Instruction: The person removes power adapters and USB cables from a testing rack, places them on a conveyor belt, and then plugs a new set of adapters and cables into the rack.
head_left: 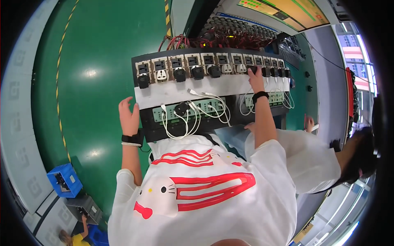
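A row of wall-type sockets runs along the far side of a black-framed test bench. My right hand reaches to the right part of that row, its fingers closed on a black plug adapter at a socket. Other black adapters sit in several sockets; a few sockets hold white plugs. Beside the bench's left edge, my left hand is empty with thumb and fingers apart. Nearer me, white charging cables rise from a green port panel, where a loose black adapter lies.
Red wiring and a lit screen stand behind the bench. Another person in white is close on my right. A blue crate and a grey crate are at lower left, near a person in yellow.
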Demonstrator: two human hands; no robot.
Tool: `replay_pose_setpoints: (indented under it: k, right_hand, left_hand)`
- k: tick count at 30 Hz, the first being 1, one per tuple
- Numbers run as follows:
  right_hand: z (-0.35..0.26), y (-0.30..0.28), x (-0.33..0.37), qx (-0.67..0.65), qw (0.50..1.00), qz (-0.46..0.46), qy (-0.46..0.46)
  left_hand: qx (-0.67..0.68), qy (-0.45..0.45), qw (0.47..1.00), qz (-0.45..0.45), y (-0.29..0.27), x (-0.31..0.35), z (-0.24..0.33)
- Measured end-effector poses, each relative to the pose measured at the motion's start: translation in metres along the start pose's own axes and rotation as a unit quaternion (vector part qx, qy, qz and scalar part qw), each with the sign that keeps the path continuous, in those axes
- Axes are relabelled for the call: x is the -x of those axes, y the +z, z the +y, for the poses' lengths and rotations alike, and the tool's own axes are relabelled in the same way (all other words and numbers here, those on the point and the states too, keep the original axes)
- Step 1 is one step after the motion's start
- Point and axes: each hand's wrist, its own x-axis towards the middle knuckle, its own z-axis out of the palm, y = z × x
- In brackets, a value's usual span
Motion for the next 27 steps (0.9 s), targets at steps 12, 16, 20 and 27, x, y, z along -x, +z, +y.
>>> replay_pose_setpoints:
  k: [12,16,20,27]
  right_hand:
    - [-0.004,0.042,-0.007,0.25,0.968,0.023,0.027]
    - [-0.028,0.05,0.018,0.312,0.947,0.054,0.043]
    - [-0.042,0.071,0.103,0.187,0.94,0.14,-0.248]
    - [-0.094,0.143,0.199,-0.015,0.925,-0.365,-0.101]
  left_hand:
    - [-0.019,0.051,0.998,-0.036,0.011,0.002,0.02]
    - [-0.015,0.032,0.998,-0.056,0.012,0.013,0.011]
    - [-0.022,-0.077,0.98,-0.18,0.012,0.018,0.017]
    - [0.048,-0.129,0.913,-0.384,0.045,0.035,0.012]
